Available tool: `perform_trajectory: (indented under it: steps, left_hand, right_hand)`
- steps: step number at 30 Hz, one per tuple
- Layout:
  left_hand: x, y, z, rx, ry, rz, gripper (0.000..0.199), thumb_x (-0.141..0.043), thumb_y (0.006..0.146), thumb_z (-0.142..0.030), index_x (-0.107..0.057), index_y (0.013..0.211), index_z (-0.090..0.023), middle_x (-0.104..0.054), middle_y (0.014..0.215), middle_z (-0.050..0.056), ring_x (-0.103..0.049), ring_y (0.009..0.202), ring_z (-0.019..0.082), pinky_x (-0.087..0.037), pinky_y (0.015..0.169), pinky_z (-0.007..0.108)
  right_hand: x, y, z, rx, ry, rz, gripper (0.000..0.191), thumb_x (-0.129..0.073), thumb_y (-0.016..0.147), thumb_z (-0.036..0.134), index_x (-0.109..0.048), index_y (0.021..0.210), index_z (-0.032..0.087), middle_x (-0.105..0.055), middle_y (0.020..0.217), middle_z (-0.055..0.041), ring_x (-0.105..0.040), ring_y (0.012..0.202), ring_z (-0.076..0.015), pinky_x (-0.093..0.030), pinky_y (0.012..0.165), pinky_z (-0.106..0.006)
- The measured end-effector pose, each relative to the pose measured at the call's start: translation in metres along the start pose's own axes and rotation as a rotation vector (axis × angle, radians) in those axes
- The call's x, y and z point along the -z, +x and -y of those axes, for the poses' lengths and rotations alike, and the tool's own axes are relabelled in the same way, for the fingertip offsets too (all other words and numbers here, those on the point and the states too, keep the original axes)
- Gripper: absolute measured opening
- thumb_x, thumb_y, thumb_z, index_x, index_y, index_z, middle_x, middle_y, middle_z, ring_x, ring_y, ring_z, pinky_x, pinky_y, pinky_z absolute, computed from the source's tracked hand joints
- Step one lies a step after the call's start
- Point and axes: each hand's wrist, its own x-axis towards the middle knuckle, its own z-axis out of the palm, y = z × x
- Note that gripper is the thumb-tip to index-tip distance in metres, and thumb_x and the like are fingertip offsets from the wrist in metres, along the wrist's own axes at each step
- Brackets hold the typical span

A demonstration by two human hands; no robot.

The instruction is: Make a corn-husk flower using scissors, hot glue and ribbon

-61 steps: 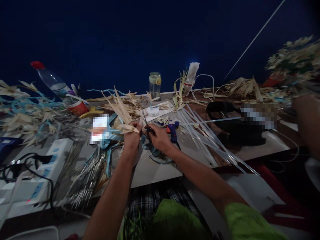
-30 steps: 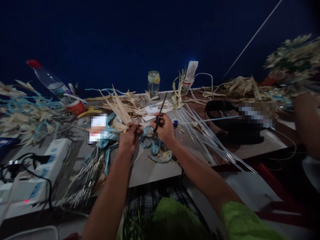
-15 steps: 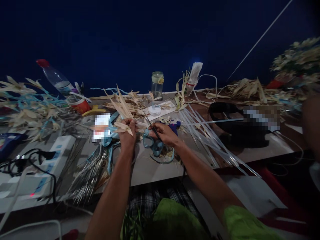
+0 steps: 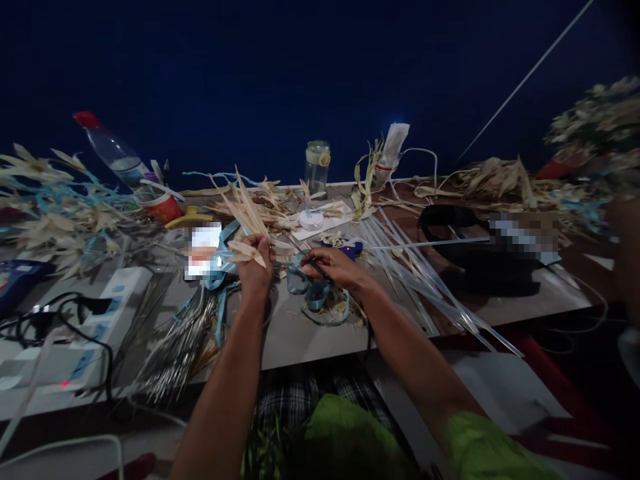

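My left hand [image 4: 256, 261] is closed on a pale strip of dried corn husk [image 4: 249, 252]. Longer husk pieces [image 4: 246, 208] fan up just beyond its fingers. Close by on the right, my right hand [image 4: 334, 267] is wrapped around dark slim scissors [image 4: 320, 268]; their blades point up and left toward the left hand, and the fingers partly hide them. Below the right hand, a looped light-blue ribbon [image 4: 317, 297] lies on the table. Behind that hand sits a blue device with a small red light [image 4: 352, 249], partly covered.
Left are a power strip [image 4: 113, 303], a bundle of thin wires [image 4: 175, 357], a lit screen [image 4: 203, 243] and husk flowers [image 4: 55, 220]. Clear sticks [image 4: 425, 280] and a black object [image 4: 495, 277] lie right. A jar [image 4: 317, 170] and a white round lid [image 4: 311, 220] stand behind.
My right hand has turned slightly and the scissors have tilted flatter, so less of the blades shows. My left hand keeps its grip on the husk, nearly still.
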Motion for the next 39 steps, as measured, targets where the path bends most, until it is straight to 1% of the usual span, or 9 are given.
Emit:
perform_trajectory:
  steps: [5,10,15,22,29,32,35,37,39]
  left_hand:
    - [0.0,0.001,-0.003,0.011,-0.033,-0.035,0.016,-0.059,0.073,-0.028,-0.048,0.076,-0.017,-0.053,0.061,-0.004,-0.046,0.044,0.004,-0.037,0.047,0.018]
    - [0.001,0.0,-0.004,-0.02,0.001,-0.008,0.015,-0.059,0.074,-0.028,-0.049,0.076,-0.017,-0.053,0.062,-0.004,-0.045,0.044,0.004,-0.037,0.047,0.018]
    - [0.0,-0.001,-0.007,-0.002,-0.006,-0.001,0.013,-0.057,0.075,-0.027,-0.048,0.074,-0.017,-0.052,0.061,-0.004,-0.044,0.044,0.005,-0.036,0.047,0.02]
    - [0.002,0.002,-0.004,-0.048,0.036,0.015,0.014,-0.055,0.077,-0.027,-0.047,0.076,-0.017,-0.049,0.059,-0.003,-0.044,0.045,0.006,-0.036,0.048,0.021]
    - [0.003,0.003,-0.002,-0.056,0.084,-0.012,0.013,-0.054,0.078,-0.026,-0.046,0.076,-0.016,-0.048,0.058,-0.003,-0.043,0.044,0.006,-0.036,0.046,0.022]
    - [0.003,0.002,-0.001,-0.049,0.075,0.0,0.014,-0.053,0.078,-0.028,-0.047,0.077,-0.016,-0.051,0.063,-0.002,-0.043,0.045,0.005,-0.037,0.047,0.021]
    - [0.003,0.001,0.001,-0.019,0.06,0.059,0.017,-0.055,0.077,-0.032,-0.048,0.078,-0.016,-0.052,0.066,-0.002,-0.044,0.048,0.005,-0.037,0.048,0.02]
    - [0.003,0.0,0.002,0.018,0.042,0.073,0.018,-0.057,0.076,-0.033,-0.049,0.078,-0.017,-0.05,0.063,-0.003,-0.044,0.048,0.005,-0.036,0.048,0.018]
    - [0.001,0.0,0.003,0.048,0.018,0.064,0.019,-0.057,0.074,-0.035,-0.05,0.077,-0.018,-0.047,0.059,-0.005,-0.044,0.048,0.005,-0.037,0.048,0.018]
  right_hand:
    - [0.0,-0.002,0.004,-0.015,0.017,0.021,0.029,-0.066,0.063,0.04,-0.06,0.073,0.014,-0.051,0.06,0.0019,-0.044,0.051,-0.0079,-0.035,0.049,-0.021]
    - [0.001,-0.002,0.002,-0.03,0.019,0.063,0.031,-0.066,0.063,0.04,-0.061,0.076,0.013,-0.051,0.06,0.002,-0.045,0.052,-0.008,-0.036,0.05,-0.022]
    - [0.002,-0.001,0.001,-0.037,0.023,0.07,0.031,-0.067,0.064,0.04,-0.062,0.077,0.013,-0.05,0.059,0.003,-0.044,0.052,-0.0072,-0.035,0.051,-0.021]
    - [0.0,-0.002,0.003,-0.061,0.011,0.087,0.031,-0.067,0.062,0.039,-0.062,0.077,0.012,-0.053,0.058,0.0026,-0.046,0.052,-0.008,-0.036,0.052,-0.021]
    - [0.001,-0.001,-0.001,-0.085,-0.025,0.091,0.034,-0.066,0.063,0.042,-0.062,0.079,0.013,-0.052,0.056,0.0034,-0.043,0.049,-0.0069,-0.035,0.049,-0.02]
    - [0.001,0.001,-0.007,-0.073,-0.185,-0.004,0.034,-0.062,0.066,0.044,-0.064,0.082,0.014,-0.053,0.056,0.0027,-0.045,0.049,-0.0083,-0.034,0.05,-0.021]
    - [-0.002,0.002,-0.008,-0.039,-0.478,-0.177,0.031,-0.058,0.07,0.045,-0.065,0.085,0.018,-0.059,0.063,0.0001,-0.05,0.056,-0.0117,-0.034,0.053,-0.022]
    - [-0.006,0.001,-0.007,-0.034,-0.641,-0.275,0.031,-0.057,0.072,0.042,-0.062,0.095,0.021,-0.064,0.075,-0.0018,-0.056,0.065,-0.0146,-0.037,0.058,-0.023]
    - [-0.01,0.0,-0.004,-0.06,-0.742,-0.319,0.04,-0.056,0.073,0.038,-0.055,0.111,0.022,-0.066,0.085,-0.0037,-0.059,0.075,-0.0178,-0.039,0.064,-0.025]
